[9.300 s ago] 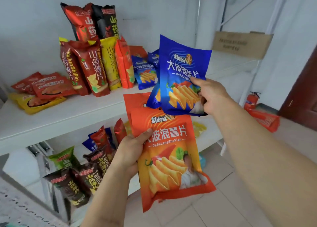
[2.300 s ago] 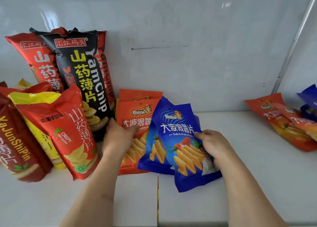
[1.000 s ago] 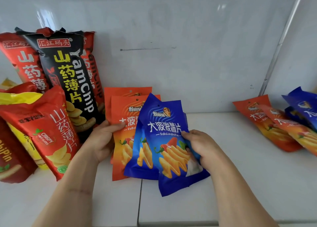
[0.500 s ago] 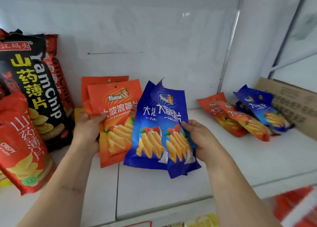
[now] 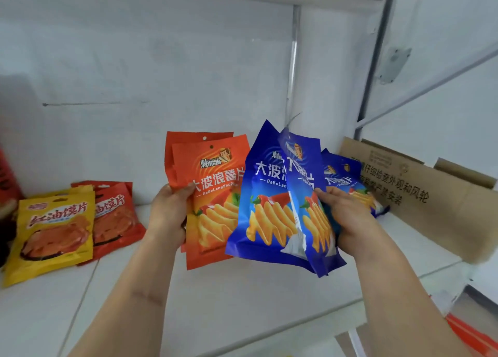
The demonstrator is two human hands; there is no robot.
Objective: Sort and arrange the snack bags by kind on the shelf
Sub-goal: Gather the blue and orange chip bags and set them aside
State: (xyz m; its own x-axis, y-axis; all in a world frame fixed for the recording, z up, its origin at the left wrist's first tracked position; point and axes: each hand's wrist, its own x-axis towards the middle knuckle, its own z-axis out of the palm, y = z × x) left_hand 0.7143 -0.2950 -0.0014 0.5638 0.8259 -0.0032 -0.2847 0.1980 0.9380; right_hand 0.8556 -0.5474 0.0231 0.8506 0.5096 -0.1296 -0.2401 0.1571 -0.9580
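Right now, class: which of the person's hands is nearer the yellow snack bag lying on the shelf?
Left. The left hand holds orange bags just right of the yellow snack bag; the right hand is farther right, gripping blue bags.

Location type: shop or stockroom. Indicators: white metal shelf [image 5: 242, 297] stocked with packaged snack bags grouped by colour, e.g. orange chip bags [image 5: 215, 195], and a flattened cardboard carton [image 5: 420, 195] leaning at the shelf's right end.

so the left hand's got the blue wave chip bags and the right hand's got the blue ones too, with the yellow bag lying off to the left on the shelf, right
Not quite. The head view shows the left hand with its grip on the orange wave chip bags, not blue ones. The rest stands: the right hand holds the blue bags, and the yellow bag lies off to the left on the shelf.
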